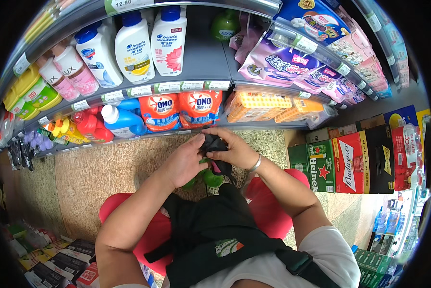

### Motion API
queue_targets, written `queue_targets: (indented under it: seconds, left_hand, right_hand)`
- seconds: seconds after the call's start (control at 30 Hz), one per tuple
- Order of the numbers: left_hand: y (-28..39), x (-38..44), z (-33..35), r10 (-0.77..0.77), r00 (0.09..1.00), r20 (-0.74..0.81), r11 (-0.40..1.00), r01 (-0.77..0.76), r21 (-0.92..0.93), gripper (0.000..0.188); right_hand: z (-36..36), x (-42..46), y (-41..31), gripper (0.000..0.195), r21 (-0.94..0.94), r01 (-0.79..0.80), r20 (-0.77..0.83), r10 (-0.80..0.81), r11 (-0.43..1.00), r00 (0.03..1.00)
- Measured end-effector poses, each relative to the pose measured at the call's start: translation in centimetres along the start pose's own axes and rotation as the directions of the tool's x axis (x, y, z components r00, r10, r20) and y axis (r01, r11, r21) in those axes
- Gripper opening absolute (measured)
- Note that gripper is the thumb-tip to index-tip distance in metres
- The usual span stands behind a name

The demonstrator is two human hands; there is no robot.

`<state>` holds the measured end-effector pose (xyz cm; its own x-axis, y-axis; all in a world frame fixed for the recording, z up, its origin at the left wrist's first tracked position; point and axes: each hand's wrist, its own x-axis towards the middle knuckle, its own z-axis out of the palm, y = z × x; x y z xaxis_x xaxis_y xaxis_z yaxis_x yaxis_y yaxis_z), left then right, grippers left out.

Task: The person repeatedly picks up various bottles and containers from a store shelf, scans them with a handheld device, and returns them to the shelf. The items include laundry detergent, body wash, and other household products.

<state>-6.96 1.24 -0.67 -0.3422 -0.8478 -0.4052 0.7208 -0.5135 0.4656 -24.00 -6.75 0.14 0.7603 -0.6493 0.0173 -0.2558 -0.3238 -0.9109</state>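
Note:
Both my hands meet in front of the lower shelf, over the floor. My left hand point(184, 161) and my right hand point(237, 148) hold a crumpled black cloth-like item point(215, 143) between their fingers, with a bit of pink showing on its lower part. What exactly it is, I cannot tell. Below it, green round objects point(212, 178) sit low between my knees, partly hidden by my hands and the item. A silvery bracelet circles my right wrist. Just beyond my fingers stand red OMO detergent bags point(200, 109) on the bottom shelf.
Head & Shoulders bottles point(134, 50) stand on the upper shelf, purple packs point(273, 61) to their right. Blue and red detergent bottles point(123, 120) line the lower shelf, left; orange checked packs point(260, 107) lie right. Stacked Heineken point(321, 167) and Budweiser cartons point(352, 162) stand at the right.

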Motion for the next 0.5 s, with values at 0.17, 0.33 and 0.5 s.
queue_targets:
  seconds: [0.17,0.33,0.5]
  left_hand:
    - [0.7,0.0,-1.4,0.022,1.000,0.006,0.988,-0.022,0.154,0.044]
    - [0.5,0.1,-2.1,0.016,0.987,-0.162,0.992,0.005,0.129,0.040]
    - [0.5,-0.1,-1.7,-0.020,0.989,-0.146,0.993,0.037,0.115,0.037]
  right_hand:
    - [-0.6,0.2,1.0,0.043,-0.075,0.042,-0.058,-0.046,0.996,0.997]
    - [-0.5,0.4,1.9,0.045,-0.116,0.011,-0.142,-0.028,0.993,0.989]
    - [0.9,-0.2,0.2,0.059,0.323,-0.107,0.179,0.050,0.940,0.983]
